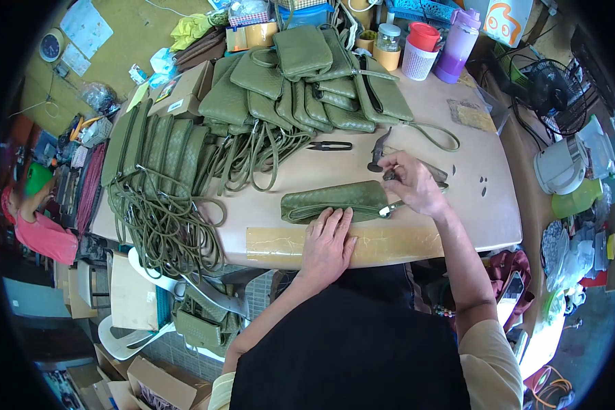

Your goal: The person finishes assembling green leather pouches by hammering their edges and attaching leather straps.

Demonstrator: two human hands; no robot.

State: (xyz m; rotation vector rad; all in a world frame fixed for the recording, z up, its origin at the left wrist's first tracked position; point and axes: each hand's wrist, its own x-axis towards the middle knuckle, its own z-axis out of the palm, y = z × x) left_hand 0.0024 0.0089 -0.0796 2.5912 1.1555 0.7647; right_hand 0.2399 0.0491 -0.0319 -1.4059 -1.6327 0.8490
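A green woven-pattern pouch lies at the front of the table with its zipper edge toward me. My left hand rests flat on that near edge, fingers stretched out. At the pouch's right end a strap tab with a metal fitting sticks out. My right hand hovers by this end, thumb and fingers pinching a small dark piece whose kind I cannot make out. Just beyond it lies a hammer, its handle partly behind my hand. Black thread snips lie farther left.
Stacked green pouches fill the back; more stand at left with a tangle of cord straps. At the back right are a purple bottle and a red-lidded cup. Small dark bits lie right. A fan stands beyond.
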